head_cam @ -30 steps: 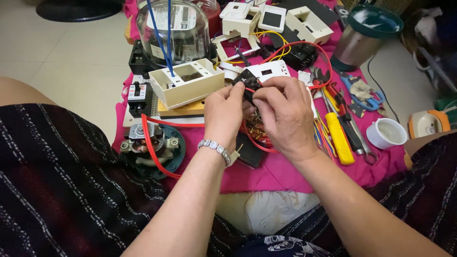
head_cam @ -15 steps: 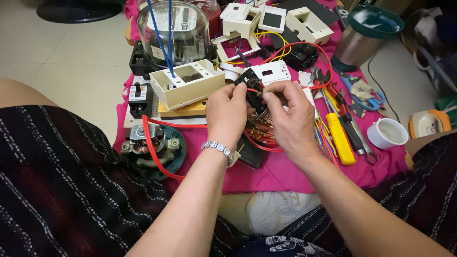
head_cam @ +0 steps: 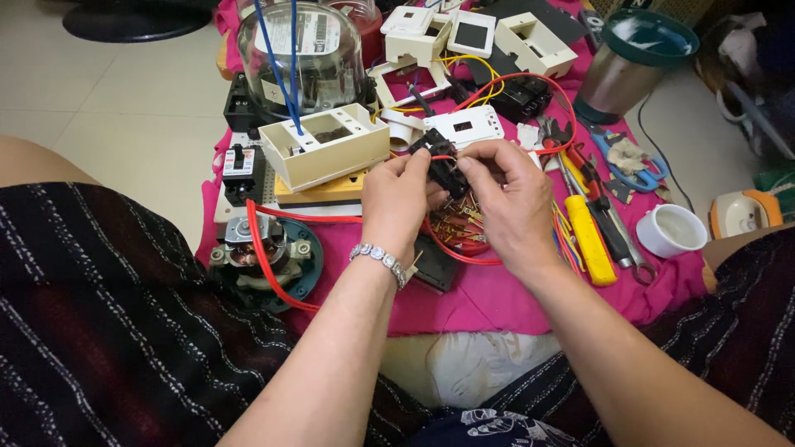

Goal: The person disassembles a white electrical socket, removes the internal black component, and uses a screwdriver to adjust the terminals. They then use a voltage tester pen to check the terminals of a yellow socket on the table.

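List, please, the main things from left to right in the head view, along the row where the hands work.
Small motor → left hand → black part held by both hands → right hand → yellow screwdriver → white cup.

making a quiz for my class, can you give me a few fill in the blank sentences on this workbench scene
1. Both the left hand and the right hand hold a small ____ electrical part.
2. A silver bracelet sits on the ____ wrist.
3. The screwdriver lying right of the hands has a ____ handle.
4. The cloth under the parts is ____.

Missing words: black; left; yellow; pink
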